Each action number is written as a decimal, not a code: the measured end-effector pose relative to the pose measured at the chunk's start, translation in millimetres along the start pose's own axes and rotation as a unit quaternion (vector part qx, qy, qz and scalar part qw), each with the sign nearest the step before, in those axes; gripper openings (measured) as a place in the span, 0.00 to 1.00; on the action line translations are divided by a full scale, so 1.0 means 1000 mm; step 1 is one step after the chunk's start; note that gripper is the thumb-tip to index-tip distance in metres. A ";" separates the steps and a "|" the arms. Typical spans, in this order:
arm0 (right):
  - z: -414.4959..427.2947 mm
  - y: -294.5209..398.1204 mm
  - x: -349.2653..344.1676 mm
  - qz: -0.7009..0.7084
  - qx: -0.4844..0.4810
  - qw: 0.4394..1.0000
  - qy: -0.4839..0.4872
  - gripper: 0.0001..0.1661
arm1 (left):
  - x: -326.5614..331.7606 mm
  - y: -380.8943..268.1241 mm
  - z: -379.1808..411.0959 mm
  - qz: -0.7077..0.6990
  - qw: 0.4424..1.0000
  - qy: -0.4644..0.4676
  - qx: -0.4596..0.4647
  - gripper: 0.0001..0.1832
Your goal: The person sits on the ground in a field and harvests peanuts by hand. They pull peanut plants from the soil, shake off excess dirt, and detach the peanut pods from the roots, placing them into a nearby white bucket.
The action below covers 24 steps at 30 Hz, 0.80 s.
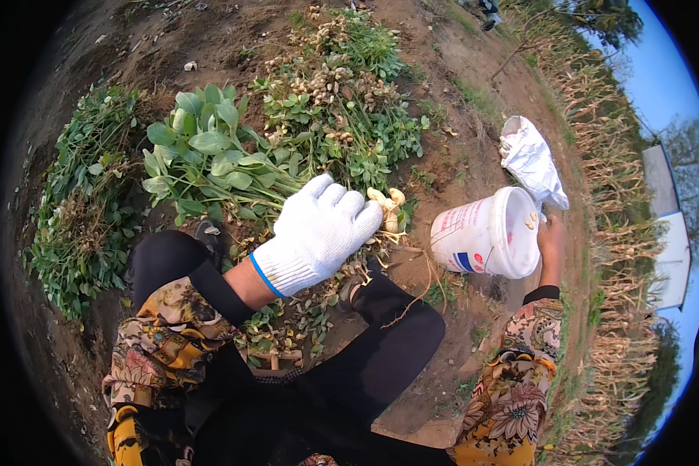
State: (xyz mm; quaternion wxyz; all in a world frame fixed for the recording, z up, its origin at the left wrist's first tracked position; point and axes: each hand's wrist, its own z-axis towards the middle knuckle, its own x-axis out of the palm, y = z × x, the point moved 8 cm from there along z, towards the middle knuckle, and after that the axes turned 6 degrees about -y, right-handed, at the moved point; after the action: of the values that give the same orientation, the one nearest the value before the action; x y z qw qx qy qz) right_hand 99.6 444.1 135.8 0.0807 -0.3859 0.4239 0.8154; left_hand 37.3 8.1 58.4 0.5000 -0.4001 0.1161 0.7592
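Observation:
My left hand (323, 239) wears a white knit glove with a blue cuff edge and grips a bunch of uprooted peanut plants by the stems. Their broad green leaves (209, 140) spread to the left. A few pale peanut pods (389, 204) and a thin root (422, 294) stick out on the right of the fist. My bare right hand (551, 242) is at the mouth of a white plastic bucket (466, 233), which is tilted in view and bears printed writing. Two or so peanuts (532, 220) show in the bucket's mouth near my fingertips, which are blurred.
A heap of pulled peanut plants with pods (332, 87) lies ahead on the soil. Another pile of plants (87, 198) is at the left. Beyond the bucket lies a white sack (533, 157). Dry corn stalks (611, 175) line the right. Part of a wooden seat (274, 358) shows between my legs.

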 end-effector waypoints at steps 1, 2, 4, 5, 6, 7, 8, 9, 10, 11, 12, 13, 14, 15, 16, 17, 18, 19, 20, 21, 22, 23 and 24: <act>0.004 -0.003 -0.007 0.013 0.012 1.000 0.007 0.17 | 0.001 -0.004 0.003 -0.006 1.000 -0.003 0.004 0.21; 0.009 -0.006 -0.013 0.025 0.024 0.999 0.014 0.18 | 0.003 -0.008 0.006 -0.005 1.000 -0.008 0.018 0.23; -0.058 0.078 0.043 0.156 -0.034 0.975 0.155 0.17 | -0.004 -0.004 0.003 0.017 1.000 -0.016 0.017 0.23; -0.095 0.103 0.063 0.208 -0.025 0.951 0.227 0.17 | -0.002 -0.005 0.002 0.018 0.999 -0.018 0.025 0.24; -0.130 0.131 0.080 0.217 -0.047 0.932 0.287 0.19 | -0.004 -0.006 0.002 0.015 0.999 -0.022 0.032 0.24; -0.157 0.140 0.097 0.189 -0.048 0.923 0.331 0.20 | 0.003 -0.009 0.000 0.004 0.999 -0.022 0.039 0.24; -0.174 0.145 0.107 0.167 -0.055 0.915 0.364 0.20 | 0.009 -0.014 0.000 -0.010 0.998 -0.027 0.047 0.24; -0.186 0.149 0.120 0.164 -0.033 0.902 0.398 0.20 | 0.008 -0.017 0.002 -0.015 0.998 -0.034 0.049 0.24; -0.194 0.154 0.131 0.126 -0.093 0.891 0.425 0.19 | 0.007 -0.017 0.003 -0.015 0.998 -0.030 0.053 0.24; -0.201 0.156 0.140 0.087 -0.152 0.875 0.451 0.19 | 0.007 -0.018 0.003 -0.010 0.998 -0.027 0.055 0.24; -0.200 0.157 0.139 0.102 -0.133 0.881 0.444 0.18 | 0.006 -0.018 0.002 -0.004 0.998 -0.027 0.051 0.24; -0.200 0.155 0.136 0.117 -0.112 0.885 0.436 0.17 | 0.005 -0.017 0.000 0.002 0.999 -0.027 0.046 0.24; -0.201 0.155 0.135 0.132 -0.092 0.889 0.429 0.17 | 0.001 -0.015 -0.001 0.000 0.998 -0.038 0.047 0.23; -0.200 0.153 0.133 0.173 -0.058 0.897 0.403 0.16 | 0.001 -0.014 -0.001 -0.006 0.998 -0.038 0.044 0.23; -0.202 0.152 0.132 0.214 -0.025 0.902 0.375 0.15 | 0.001 -0.015 -0.001 -0.010 0.998 -0.038 0.042 0.23; -0.204 0.150 0.132 0.254 0.009 0.903 0.345 0.14 | 0.000 -0.015 0.000 -0.015 0.998 -0.039 0.040 0.23; -0.209 0.150 0.131 0.314 0.046 0.891 0.324 0.13 | -0.002 -0.012 0.002 -0.012 0.999 -0.036 0.028 0.23; -0.201 0.145 0.130 0.418 0.084 0.854 0.296 0.13 | -0.005 -0.010 0.001 -0.006 0.999 -0.039 0.028 0.23; -0.186 0.134 0.130 0.516 0.122 0.805 0.264 0.13 | -0.008 -0.007 -0.001 0.000 0.999 -0.041 0.028 0.23; -0.173 0.130 0.128 0.607 0.157 0.745 0.227 0.12 | -0.010 -0.006 -0.001 0.005 0.999 -0.044 0.029 0.23; -0.161 0.125 0.125 0.607 0.165 0.754 0.188 0.12 | -0.012 -0.006 -0.003 -0.003 0.998 -0.048 0.032 0.23; -0.164 0.117 0.128 0.568 0.176 0.781 0.191 0.11 | -0.013 -0.007 -0.005 -0.002 0.998 -0.053 0.036 0.23; -0.176 0.130 0.127 0.527 0.184 0.807 0.193 0.11 | -0.015 -0.007 -0.005 -0.002 0.997 -0.061 0.041 0.23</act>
State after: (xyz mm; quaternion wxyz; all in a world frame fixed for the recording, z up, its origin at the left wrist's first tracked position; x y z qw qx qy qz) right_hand 51.5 205.0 69.0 -0.3756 -0.2303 0.7112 0.5478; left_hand 48.2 -1.7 67.5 0.5235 -0.3331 0.1155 0.7757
